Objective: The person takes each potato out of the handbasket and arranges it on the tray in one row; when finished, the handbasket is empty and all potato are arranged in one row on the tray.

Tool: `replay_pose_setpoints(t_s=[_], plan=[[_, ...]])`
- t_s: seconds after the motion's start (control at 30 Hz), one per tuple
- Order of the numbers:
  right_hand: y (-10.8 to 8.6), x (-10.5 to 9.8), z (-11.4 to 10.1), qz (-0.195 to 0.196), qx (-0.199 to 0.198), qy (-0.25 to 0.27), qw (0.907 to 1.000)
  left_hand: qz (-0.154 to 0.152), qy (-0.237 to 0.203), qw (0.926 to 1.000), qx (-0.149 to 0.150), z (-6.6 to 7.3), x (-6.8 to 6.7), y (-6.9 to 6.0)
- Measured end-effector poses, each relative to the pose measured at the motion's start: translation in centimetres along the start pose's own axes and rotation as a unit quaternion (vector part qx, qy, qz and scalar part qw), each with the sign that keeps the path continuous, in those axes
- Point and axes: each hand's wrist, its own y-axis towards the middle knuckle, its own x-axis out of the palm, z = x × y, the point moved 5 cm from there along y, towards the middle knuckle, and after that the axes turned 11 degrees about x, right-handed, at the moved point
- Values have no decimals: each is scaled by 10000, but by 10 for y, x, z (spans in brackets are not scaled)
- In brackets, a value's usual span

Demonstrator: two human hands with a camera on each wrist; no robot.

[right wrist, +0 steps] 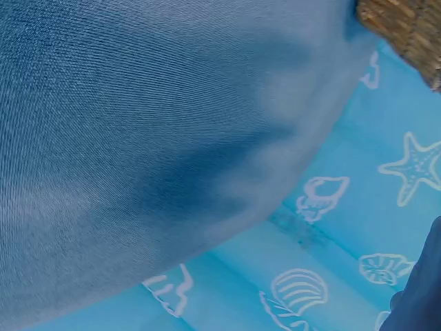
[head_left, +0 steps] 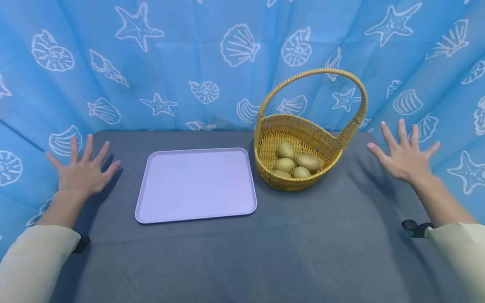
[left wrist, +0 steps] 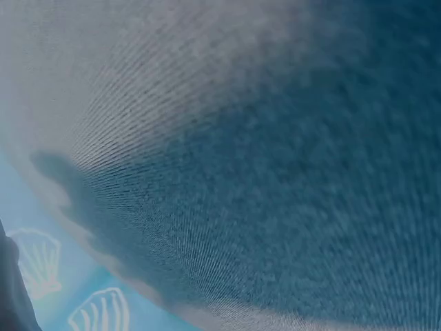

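Tray (head_left: 196, 185) lies near left grip (head_left: 81, 172), basket (head_left: 289, 184) near right grip (head_left: 409, 159), fingers spread on both; only head view shows tray.

I'm looking at a grey table (head_left: 265, 252) with a cloth-like top. A yellow wicker basket (head_left: 293, 184) stands upright on it, and just left of that basket lies a flat, pale purple tray (head_left: 197, 185).

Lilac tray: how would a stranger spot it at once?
Find the grey tabletop before the blue seashell curtain. Between the person's left hand and the yellow wicker basket lies the lilac tray, a flat, round-cornered rectangle without the basket's tall handle.
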Motion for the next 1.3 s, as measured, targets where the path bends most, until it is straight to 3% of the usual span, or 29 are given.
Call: replay_pose_setpoints(t_s=[0.37,0.57,0.73,0.9,1.03,1.13,1.3], plan=[[-20,-38,-27,735,-429,392,9956,244,219,9984,463,24,-16,-3],[-37,-49,-52,1101,-676,480,9905,277,351,9957,807,43,-17,-6],[-56,-54,-75,1742,-1215,581,9754,123,305,9930,1136,56,-14,-7],[-69,-52,-100,2134,-1851,463,9582,-388,77,9876,1517,67,-9,-4],[-72,-44,-119,1922,-2461,438,9490,-794,-157,9819,1713,70,-3,-6],[-70,-34,-132,1480,-2865,532,9451,-1032,-335,9780,1784,70,1,-9],[-62,-17,-145,624,-3065,678,9474,-1225,-667,9726,1859,73,2,-11]])
